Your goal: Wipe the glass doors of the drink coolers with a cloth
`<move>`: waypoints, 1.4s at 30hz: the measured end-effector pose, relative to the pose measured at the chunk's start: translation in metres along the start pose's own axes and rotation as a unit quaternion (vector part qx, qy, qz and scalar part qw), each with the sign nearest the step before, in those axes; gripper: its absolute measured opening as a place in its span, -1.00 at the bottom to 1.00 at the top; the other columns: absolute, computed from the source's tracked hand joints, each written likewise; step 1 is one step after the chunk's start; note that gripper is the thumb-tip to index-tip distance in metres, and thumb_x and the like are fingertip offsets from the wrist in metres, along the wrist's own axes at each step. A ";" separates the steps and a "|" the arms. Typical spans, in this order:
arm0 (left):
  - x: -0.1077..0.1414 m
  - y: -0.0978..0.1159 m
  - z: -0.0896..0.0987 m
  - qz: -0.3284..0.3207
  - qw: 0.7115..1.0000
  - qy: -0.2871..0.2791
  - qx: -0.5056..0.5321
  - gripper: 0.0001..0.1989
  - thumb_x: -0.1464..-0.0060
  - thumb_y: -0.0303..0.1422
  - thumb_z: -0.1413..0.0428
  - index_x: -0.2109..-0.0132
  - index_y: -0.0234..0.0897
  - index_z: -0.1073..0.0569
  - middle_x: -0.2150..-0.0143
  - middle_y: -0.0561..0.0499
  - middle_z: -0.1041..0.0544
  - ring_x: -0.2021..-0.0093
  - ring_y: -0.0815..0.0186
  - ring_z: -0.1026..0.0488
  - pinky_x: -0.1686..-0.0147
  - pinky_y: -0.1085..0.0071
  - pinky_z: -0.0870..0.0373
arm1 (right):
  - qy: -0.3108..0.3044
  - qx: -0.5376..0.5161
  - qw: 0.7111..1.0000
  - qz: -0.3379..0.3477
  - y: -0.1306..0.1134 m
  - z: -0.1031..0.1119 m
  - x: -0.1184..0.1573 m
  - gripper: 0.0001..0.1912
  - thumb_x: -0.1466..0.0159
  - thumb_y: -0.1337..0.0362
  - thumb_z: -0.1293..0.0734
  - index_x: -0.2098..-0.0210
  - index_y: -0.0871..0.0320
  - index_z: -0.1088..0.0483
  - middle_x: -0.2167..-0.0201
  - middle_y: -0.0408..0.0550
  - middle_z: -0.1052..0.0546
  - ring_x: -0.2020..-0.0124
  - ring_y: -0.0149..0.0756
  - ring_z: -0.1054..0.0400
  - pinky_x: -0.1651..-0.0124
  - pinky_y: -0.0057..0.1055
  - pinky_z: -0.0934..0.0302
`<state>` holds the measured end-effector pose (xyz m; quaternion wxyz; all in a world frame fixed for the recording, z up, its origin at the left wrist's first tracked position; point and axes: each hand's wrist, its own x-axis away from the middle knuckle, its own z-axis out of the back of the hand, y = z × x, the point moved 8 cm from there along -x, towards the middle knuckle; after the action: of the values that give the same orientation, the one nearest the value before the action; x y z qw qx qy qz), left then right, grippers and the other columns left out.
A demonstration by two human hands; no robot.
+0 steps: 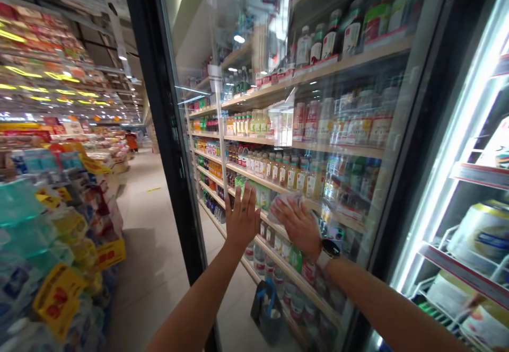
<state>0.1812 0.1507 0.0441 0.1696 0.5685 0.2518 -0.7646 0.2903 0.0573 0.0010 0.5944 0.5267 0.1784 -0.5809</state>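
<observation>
A tall glass door point(338, 177) in a black frame stands swung open before me. My left hand point(242, 217) lies flat against the glass, fingers spread and pointing up, a ring on one finger. To its right, my right hand point(296, 222) presses a pale crumpled wiping cloth point(280, 206) on the pane; the palm hides part of the cloth. The right wrist wears a dark-faced watch point(331, 247). Through the glass show shelves with rows of bottles point(282, 169).
Right of the door is a lit cooler with wire shelves point(441, 267) and packaged goods. Stacked packs point(47, 219) with yellow price signs point(59, 299) line the left. Low beyond the glass stands a dark bucket point(266, 309) with a blue item. An aisle floor point(145, 235) runs back between.
</observation>
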 end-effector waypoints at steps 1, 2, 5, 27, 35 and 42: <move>0.000 -0.001 -0.001 0.004 1.000 -0.002 0.004 -0.34 -0.30 -0.29 0.10 -0.43 -0.29 0.17 -0.39 -0.19 -0.11 -0.43 0.14 0.07 -0.42 0.02 0.30 | -0.003 -0.006 1.000 0.017 -0.013 -0.010 0.022 -0.44 -0.33 0.43 -0.17 -0.29 -0.05 -0.23 -0.23 -0.11 -0.41 -0.29 -0.22 -0.18 -0.32 -0.17 -0.01; 0.001 -0.001 -0.002 0.006 1.000 -0.004 0.008 -0.34 -0.30 -0.28 0.09 -0.43 -0.28 0.16 -0.38 -0.19 -0.11 -0.43 0.13 0.07 -0.42 0.01 0.30 | -0.003 -0.014 0.999 0.034 -0.025 -0.018 0.041 -0.45 -0.33 0.42 -0.17 -0.27 -0.07 -0.25 -0.21 -0.14 -0.44 -0.25 -0.25 -0.23 -0.28 -0.22 -0.06; 0.002 -0.001 -0.002 0.001 1.000 -0.006 0.011 -0.35 -0.30 -0.28 0.09 -0.43 -0.28 0.13 -0.38 -0.19 -0.12 -0.43 0.12 0.07 -0.41 -0.01 0.28 | 0.001 -0.034 0.996 0.086 -0.044 -0.030 0.074 -0.50 -0.35 0.37 -0.20 -0.25 -0.08 -0.29 -0.18 -0.17 -0.47 -0.19 -0.32 -0.30 -0.16 -0.34 -0.18; -0.002 -0.002 -0.003 -0.011 1.000 0.018 -0.006 -0.33 -0.30 -0.29 0.09 -0.43 -0.34 0.16 -0.38 -0.20 -0.13 -0.44 0.15 0.13 -0.42 0.04 0.31 | 0.027 -0.006 1.000 -0.013 -0.021 -0.013 -0.001 -0.47 -0.34 0.41 -0.17 -0.28 -0.03 -0.25 -0.23 -0.12 -0.41 -0.31 -0.23 -0.13 -0.36 -0.19 0.12; -0.003 0.000 0.001 -0.013 0.999 0.032 0.006 -0.33 -0.28 -0.30 0.06 -0.43 -0.33 0.13 -0.37 -0.21 -0.14 -0.44 0.15 0.13 -0.42 0.05 0.30 | -0.004 -0.034 0.998 0.049 -0.054 -0.041 0.067 -0.49 -0.35 0.31 -0.23 -0.28 -0.06 -0.25 -0.27 -0.19 -0.36 -0.26 -0.27 -0.19 -0.27 -0.29 -0.03; -0.003 -0.002 0.002 -0.009 0.999 0.038 0.020 -0.33 -0.28 -0.28 0.03 -0.43 -0.32 0.09 -0.38 -0.22 -0.14 -0.44 0.14 0.13 -0.41 0.05 0.31 | 0.037 0.001 0.997 -0.069 0.017 0.018 -0.045 -0.45 -0.36 0.41 -0.15 -0.32 0.04 -0.18 -0.34 -0.07 -0.26 -0.40 -0.16 0.05 -0.41 -0.06 0.20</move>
<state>0.1794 0.1516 0.0476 0.1417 0.5978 0.2478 -0.7491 0.2864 0.0607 0.0523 0.5456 0.5348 0.2359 -0.6005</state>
